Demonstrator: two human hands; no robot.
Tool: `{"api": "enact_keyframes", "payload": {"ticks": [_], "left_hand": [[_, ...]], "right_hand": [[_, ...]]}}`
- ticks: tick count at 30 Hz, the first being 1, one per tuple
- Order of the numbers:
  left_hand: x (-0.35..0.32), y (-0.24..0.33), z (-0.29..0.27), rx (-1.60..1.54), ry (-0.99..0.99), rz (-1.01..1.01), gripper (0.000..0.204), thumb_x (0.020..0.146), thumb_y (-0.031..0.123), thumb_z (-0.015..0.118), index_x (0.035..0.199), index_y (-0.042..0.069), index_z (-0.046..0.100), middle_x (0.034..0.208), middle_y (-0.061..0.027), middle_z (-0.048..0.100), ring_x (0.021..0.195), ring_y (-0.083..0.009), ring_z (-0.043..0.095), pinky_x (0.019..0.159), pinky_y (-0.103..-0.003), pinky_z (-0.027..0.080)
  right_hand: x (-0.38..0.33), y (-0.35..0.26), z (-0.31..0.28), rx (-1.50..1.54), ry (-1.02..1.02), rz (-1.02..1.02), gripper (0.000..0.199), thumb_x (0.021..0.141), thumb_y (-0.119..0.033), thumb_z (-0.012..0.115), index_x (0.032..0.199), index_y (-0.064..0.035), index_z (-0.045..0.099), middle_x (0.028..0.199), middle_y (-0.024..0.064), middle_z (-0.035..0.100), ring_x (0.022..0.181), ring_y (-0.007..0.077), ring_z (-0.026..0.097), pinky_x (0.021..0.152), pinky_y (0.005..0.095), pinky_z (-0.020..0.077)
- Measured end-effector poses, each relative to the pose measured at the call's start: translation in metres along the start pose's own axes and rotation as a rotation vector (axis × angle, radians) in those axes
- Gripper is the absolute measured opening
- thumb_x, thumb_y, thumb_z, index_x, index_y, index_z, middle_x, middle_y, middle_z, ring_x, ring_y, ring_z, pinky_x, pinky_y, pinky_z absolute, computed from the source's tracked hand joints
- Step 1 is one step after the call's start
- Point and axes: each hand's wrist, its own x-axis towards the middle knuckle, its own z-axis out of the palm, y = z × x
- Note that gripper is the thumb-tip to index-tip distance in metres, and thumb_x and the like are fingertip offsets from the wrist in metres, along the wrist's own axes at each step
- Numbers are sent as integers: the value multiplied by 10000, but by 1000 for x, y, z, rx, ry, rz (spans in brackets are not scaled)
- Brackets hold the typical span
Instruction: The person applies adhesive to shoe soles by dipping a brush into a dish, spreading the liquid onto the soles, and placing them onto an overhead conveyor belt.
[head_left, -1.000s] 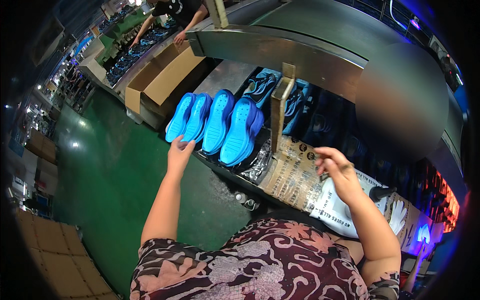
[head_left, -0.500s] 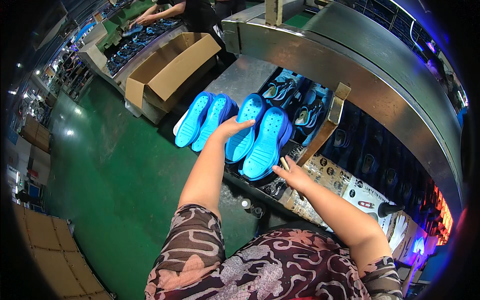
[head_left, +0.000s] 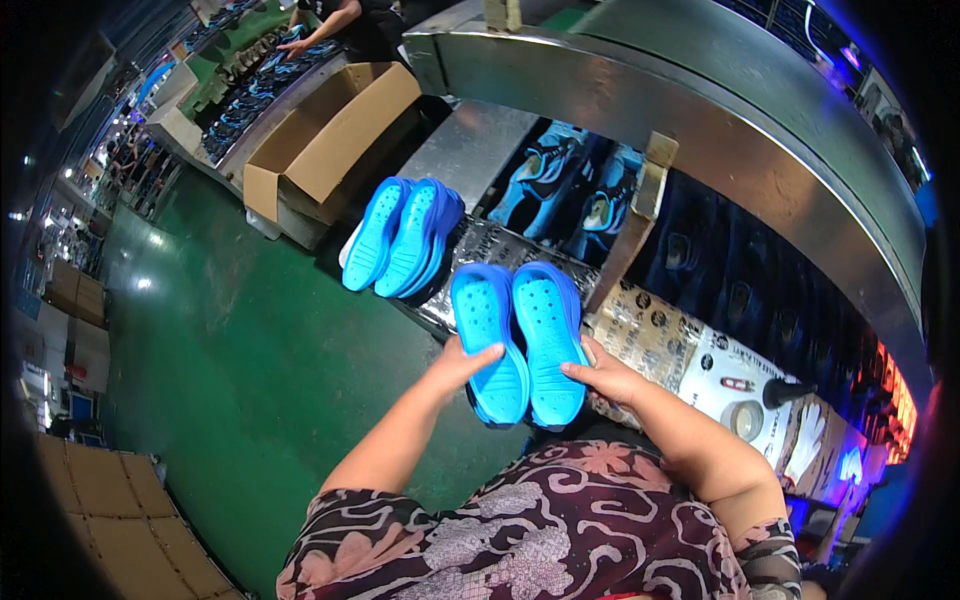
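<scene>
Two side-by-side stacks of bright blue shoe soles are held close to my body, heels toward me. My left hand grips the left stack of soles, its thumb across the upper face. My right hand is closed round the right stack of soles, thumb on top near the heel. Further left on the bench lie two more sole stacks, an outer one and an inner one. Beyond the held soles, dark-and-blue shoes stand under the metal frame.
An open cardboard box stands at the back left, near a co-worker's hand. A metal post rises beside the shoes. Along the taped bench to the right lie red-handled cutters, a round container, a black cone and a white glove.
Two sole stacks have come off the bench toward my body, now with both hands on them. The tan stick seen at my right hand before no longer shows.
</scene>
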Motion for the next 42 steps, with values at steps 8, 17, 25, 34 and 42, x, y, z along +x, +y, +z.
{"api": "enact_keyframes", "payload": {"ticks": [8,17,25,34,42], "left_hand": [[-61,-54,98,89,124,0,643,747,214,782,1244,-25,452,1163,-152,546,1045,-251,561,902,-373,460],[-46,-53,181,553,13,162,757,657,204,714,1302,-30,394,1196,-277,507,1162,-408,471,993,-439,384],[78,-6,185,300,-184,160,750,713,104,633,1356,-117,316,1164,-261,587,1024,-294,611,879,-352,490],[25,23,187,549,168,476,510,768,36,573,1256,-43,448,1137,-222,576,1108,-292,552,944,-384,434],[-25,56,232,855,-211,453,548,810,79,632,1320,4,446,1033,-142,629,788,-168,618,645,-285,500]], "right_hand": [[-37,59,-59,-109,-55,-240,835,805,-303,699,1433,18,252,1442,179,352,1330,237,325,1092,326,257],[-125,78,-122,91,47,-2,796,765,-263,662,1410,13,285,1308,174,493,1171,214,508,1004,328,400],[-142,103,-131,-317,459,59,767,743,-544,675,1262,4,539,1113,208,635,1009,263,619,872,348,468],[-124,74,-99,-224,563,41,849,719,-591,673,1250,54,519,1049,247,635,947,295,642,826,344,490],[-147,50,-87,-350,806,-68,587,782,-298,683,1239,-40,419,1052,227,644,896,359,651,787,422,504]]}}
